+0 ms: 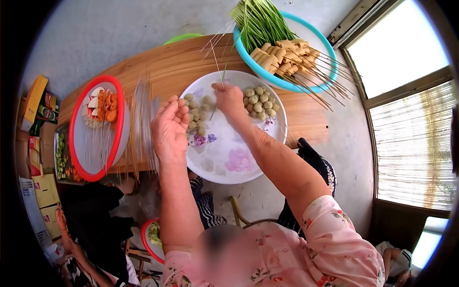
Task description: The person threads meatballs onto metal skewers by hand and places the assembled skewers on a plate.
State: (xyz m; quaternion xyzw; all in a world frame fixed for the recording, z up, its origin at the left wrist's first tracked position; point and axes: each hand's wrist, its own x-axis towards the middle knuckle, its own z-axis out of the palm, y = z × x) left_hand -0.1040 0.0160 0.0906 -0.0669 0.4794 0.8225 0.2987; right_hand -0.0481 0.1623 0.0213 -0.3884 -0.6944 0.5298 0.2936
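Observation:
A large white floral tray (217,174) lies at the table edge, with greyish-green balls (260,103) piled on its right side and more balls (195,114) on its left. My right hand (230,101) is over the tray's upper middle, fingers pinched on a thin skewer (216,60) that points up and away. At the tray's left rim, my left hand (170,123) is turned palm up with loosely curved fingers and nothing visible in it. A bundle of thin skewers (142,115) lies just left of that hand.
A blue-rimmed basin (330,57) at upper right holds green stalks (262,26) and skewered tan rolls (287,55), sticks jutting out. At left stand a red-rimmed basin (119,129) of skewered food and a metal tray (62,158). Another person (91,205) is at lower left.

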